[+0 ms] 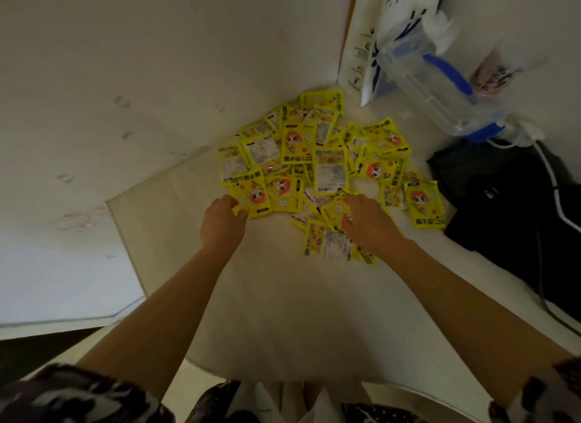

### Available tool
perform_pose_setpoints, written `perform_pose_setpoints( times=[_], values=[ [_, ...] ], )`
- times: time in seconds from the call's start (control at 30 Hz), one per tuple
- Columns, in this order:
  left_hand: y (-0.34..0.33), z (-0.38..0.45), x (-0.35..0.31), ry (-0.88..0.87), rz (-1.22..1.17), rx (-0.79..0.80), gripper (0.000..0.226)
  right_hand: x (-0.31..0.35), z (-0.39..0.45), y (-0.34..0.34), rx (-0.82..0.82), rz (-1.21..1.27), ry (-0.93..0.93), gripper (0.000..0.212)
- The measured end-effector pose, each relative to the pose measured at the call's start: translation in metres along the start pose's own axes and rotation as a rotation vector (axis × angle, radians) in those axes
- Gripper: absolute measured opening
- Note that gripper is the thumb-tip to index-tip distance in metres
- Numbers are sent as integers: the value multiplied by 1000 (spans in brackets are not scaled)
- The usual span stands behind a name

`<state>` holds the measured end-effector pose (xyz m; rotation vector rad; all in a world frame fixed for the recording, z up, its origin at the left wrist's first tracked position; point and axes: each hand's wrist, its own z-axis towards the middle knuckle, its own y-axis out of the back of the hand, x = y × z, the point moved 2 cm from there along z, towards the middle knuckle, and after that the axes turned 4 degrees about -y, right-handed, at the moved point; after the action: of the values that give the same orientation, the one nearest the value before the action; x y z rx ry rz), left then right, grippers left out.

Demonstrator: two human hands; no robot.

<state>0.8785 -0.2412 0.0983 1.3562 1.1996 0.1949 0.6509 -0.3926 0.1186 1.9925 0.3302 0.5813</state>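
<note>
A heap of several small yellow snack packets (314, 158) with a cartoon face lies on a pale table (276, 312) near the wall corner. My left hand (221, 221) is at the heap's near left edge, its fingers and thumb pinching the corner of one yellow packet (254, 199). My right hand (366, 219) lies on the near right part of the heap, its fingers curled round a few yellow packets (334, 210). More packets lie partly hidden under that hand.
A white paper bag (386, 29) printed "coffee" leans in the corner. A clear plastic container with blue clips (440, 86) stands to its right. A black bag (509, 202) with a white cable lies at the table's right. White walls close in behind and to the left.
</note>
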Motion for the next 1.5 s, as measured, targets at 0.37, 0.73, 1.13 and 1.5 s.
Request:
perform_pose_setpoints(
  times=[0.37,0.73,1.13,1.5],
  values=[
    [-24,58,-8,237,47,36,70,-11,45,-21,73,-138,133,64],
    [-35,52,3,303,-30,-13,80,-14,53,-16,-26,-318,171,59],
    [0,44,-10,187,-398,-72,68,-25,47,11,-94,-111,224,21],
    [-26,62,-68,-273,69,325,61,-5,9,-7,183,20,149,26]
  ],
)
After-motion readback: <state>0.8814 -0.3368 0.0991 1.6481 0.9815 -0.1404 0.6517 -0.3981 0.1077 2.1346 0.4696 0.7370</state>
